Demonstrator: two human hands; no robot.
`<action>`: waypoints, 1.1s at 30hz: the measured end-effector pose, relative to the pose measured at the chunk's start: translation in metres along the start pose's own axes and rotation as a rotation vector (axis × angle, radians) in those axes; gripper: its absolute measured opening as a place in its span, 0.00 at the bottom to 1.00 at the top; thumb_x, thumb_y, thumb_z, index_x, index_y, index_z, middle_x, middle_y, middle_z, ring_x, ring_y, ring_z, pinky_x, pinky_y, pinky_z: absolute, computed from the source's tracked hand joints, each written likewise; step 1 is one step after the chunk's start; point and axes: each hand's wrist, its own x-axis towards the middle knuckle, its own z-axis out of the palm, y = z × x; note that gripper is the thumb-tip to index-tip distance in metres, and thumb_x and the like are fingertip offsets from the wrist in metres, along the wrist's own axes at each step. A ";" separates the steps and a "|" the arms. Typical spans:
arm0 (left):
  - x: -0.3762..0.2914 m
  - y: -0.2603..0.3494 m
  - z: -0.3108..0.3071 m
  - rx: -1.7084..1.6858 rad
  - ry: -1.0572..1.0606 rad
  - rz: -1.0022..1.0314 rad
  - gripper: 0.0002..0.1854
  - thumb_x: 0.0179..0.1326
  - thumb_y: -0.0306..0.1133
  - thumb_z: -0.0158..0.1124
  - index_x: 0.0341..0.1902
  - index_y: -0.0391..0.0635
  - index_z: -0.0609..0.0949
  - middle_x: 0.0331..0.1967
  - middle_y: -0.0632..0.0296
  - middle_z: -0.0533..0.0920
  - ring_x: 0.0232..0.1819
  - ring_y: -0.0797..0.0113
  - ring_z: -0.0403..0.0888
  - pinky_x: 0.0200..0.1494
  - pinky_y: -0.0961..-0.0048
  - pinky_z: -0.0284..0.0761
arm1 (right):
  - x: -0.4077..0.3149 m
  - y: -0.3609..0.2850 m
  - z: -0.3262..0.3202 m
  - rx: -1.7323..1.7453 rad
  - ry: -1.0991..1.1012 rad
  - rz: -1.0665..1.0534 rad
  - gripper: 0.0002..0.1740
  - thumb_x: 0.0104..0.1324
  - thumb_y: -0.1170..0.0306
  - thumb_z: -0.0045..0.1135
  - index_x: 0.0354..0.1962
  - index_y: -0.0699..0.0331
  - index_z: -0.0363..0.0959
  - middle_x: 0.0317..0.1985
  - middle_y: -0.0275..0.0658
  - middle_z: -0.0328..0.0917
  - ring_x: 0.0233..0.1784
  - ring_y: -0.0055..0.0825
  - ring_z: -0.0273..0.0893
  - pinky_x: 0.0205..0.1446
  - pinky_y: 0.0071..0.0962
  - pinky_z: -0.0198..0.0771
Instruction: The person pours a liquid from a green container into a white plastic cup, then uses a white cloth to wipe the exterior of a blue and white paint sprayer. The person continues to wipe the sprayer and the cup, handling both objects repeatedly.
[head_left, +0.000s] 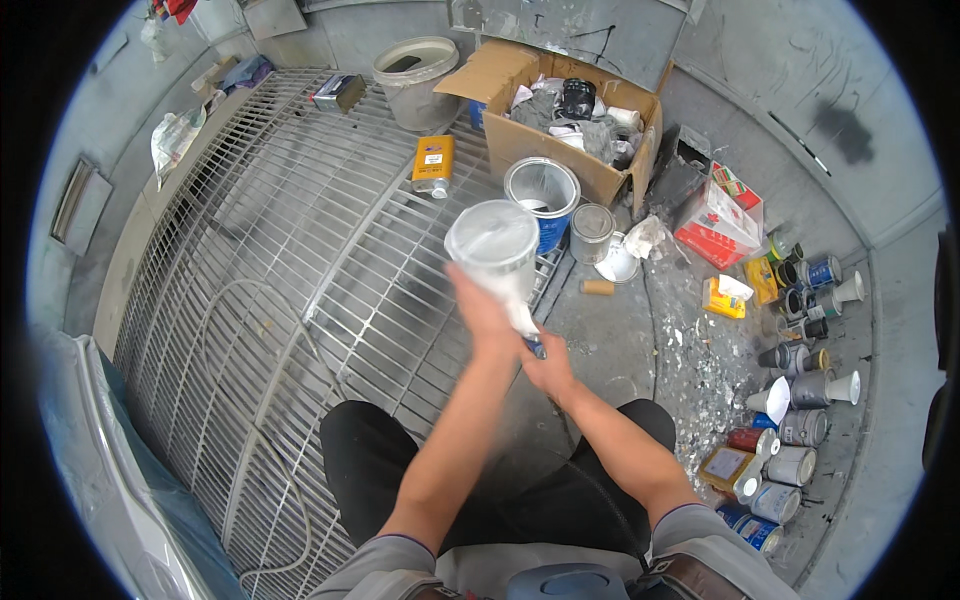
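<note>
A whitish translucent lidded cup (493, 244), blurred, is held out before me. It looks like the cup of a paint spray gun, whose blue and silver part (534, 345) shows just below it. My left hand (484, 311) lies against the lower left side of the cup; its fingers are mostly hidden. My right hand (551, 366) is closed around the lower part of the gun, and a dark hose (600, 491) runs down toward my lap. Right behind the cup stands an open blue paint can (551, 225), with a closed grey can (592, 231) beside it.
A metal floor grate (360, 300) with a loose hose covers the left. A yellow can (433, 161), a large bucket (415, 105) and a cardboard box of waste (547, 142) stand ahead. Several paint cans (802, 427) line the right wall. A plastic-covered panel (127, 480) is at lower left.
</note>
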 end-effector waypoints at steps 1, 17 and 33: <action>0.008 0.031 0.001 -0.184 -0.092 -0.142 0.29 0.83 0.51 0.44 0.72 0.41 0.72 0.66 0.51 0.78 0.66 0.56 0.78 0.70 0.59 0.72 | 0.000 0.001 -0.003 0.028 -0.054 -0.021 0.22 0.66 0.73 0.62 0.58 0.65 0.80 0.39 0.43 0.85 0.42 0.27 0.82 0.48 0.31 0.76; -0.007 0.083 -0.001 0.376 -0.224 0.260 0.22 0.78 0.39 0.55 0.68 0.40 0.77 0.70 0.55 0.76 0.69 0.64 0.76 0.69 0.62 0.74 | 0.008 -0.012 -0.025 -0.120 0.034 -0.172 0.33 0.59 0.78 0.62 0.64 0.62 0.75 0.44 0.59 0.84 0.47 0.58 0.83 0.52 0.41 0.79; 0.024 0.060 0.022 0.360 -0.110 -0.037 0.22 0.80 0.35 0.52 0.70 0.36 0.73 0.59 0.52 0.83 0.55 0.61 0.85 0.57 0.65 0.81 | 0.000 -0.002 -0.037 -0.341 0.131 0.041 0.35 0.55 0.81 0.56 0.64 0.61 0.74 0.51 0.57 0.83 0.51 0.59 0.82 0.56 0.51 0.77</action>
